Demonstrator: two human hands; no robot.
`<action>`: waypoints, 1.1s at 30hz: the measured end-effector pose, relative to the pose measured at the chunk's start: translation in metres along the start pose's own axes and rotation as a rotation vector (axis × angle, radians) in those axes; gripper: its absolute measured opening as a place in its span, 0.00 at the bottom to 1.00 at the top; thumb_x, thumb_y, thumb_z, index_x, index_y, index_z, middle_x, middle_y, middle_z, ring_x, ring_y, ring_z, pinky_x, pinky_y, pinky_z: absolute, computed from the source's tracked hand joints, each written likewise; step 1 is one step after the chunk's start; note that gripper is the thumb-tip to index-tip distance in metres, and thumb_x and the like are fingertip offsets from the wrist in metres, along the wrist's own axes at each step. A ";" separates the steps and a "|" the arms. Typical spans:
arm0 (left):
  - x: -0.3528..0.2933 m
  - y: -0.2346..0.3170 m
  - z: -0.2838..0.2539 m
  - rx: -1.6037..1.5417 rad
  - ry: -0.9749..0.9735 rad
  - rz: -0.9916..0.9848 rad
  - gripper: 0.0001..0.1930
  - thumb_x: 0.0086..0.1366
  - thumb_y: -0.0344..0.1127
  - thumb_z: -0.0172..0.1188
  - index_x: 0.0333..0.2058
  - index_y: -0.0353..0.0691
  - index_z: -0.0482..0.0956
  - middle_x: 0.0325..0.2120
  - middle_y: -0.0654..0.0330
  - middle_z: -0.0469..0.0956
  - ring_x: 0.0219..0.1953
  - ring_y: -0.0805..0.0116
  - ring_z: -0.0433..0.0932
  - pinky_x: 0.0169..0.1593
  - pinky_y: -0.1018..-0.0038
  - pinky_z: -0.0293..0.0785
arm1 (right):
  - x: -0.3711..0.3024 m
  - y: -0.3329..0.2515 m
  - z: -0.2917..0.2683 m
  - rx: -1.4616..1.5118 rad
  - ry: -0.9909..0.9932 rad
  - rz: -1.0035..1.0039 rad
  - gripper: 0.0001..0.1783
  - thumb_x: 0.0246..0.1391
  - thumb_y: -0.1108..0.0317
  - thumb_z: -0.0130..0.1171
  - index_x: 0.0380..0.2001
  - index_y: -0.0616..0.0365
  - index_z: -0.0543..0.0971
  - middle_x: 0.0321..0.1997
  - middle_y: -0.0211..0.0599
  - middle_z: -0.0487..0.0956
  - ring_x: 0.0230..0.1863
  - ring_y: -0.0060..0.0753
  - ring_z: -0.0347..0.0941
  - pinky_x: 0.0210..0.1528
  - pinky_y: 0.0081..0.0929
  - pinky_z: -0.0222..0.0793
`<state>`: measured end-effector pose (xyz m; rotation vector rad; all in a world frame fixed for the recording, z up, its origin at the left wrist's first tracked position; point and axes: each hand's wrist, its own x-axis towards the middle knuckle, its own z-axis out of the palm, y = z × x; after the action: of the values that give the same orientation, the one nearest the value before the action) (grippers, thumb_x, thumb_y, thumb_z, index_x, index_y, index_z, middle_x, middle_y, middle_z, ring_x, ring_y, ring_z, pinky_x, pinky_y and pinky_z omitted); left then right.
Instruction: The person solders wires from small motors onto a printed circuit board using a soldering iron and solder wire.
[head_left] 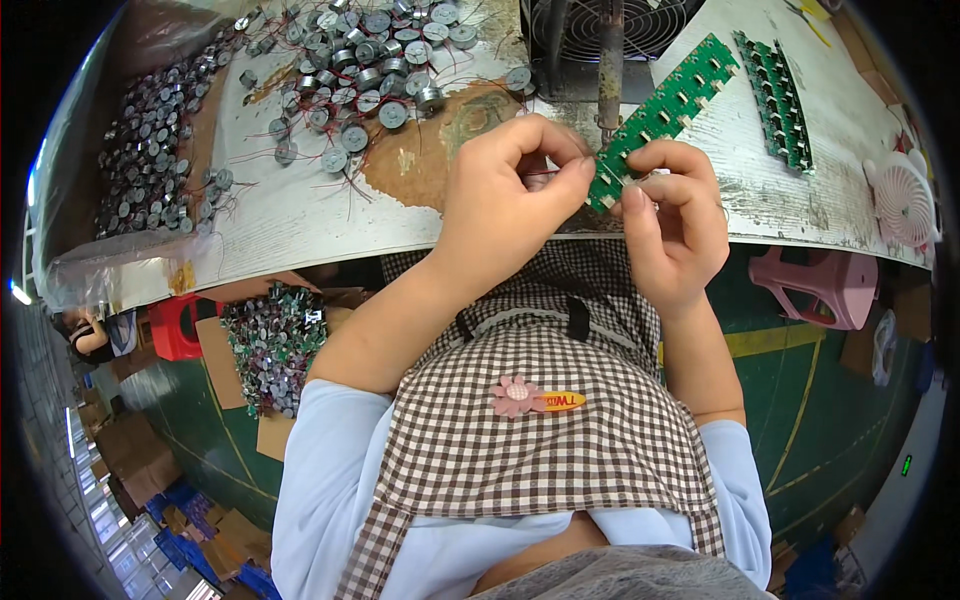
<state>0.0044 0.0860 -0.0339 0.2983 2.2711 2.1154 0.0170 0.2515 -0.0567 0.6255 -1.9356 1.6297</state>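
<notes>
A long green circuit board strip (668, 105), set with small metal components, slants over the bench edge in front of me. My right hand (680, 225) grips its near end between bent fingers and thumb. At the board's left edge my left hand (515, 190) is closed in a pinch; a bit of thin red wire (541, 173) shows between its thumb and forefinger, the rest hidden. Just above the board stands an upright metal rod-like tool (609, 75), its lower tip close to the board's left side. Many small round silver motors (392, 115) with red wires lie to the left.
More motors (160, 140) fill the bench's far left side. A black fan (610, 25) stands behind the rod. To the right lie other green boards (775, 100) and a pink-white small fan (903, 198). Below are a box of wired parts (275, 345) and a pink stool (820, 285).
</notes>
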 end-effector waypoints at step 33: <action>0.003 -0.003 0.015 -0.065 0.156 0.057 0.05 0.55 0.27 0.61 0.25 0.33 0.74 0.20 0.67 0.73 0.21 0.85 0.65 0.24 0.84 0.62 | 0.008 -0.001 0.005 -0.122 0.040 -0.085 0.06 0.45 0.83 0.60 0.26 0.66 0.73 0.34 0.44 0.76 0.26 0.24 0.71 0.26 0.16 0.69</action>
<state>0.0038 0.1010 -0.0373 0.2053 2.2940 2.3120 0.0117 0.2463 -0.0515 0.6125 -1.9362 1.4496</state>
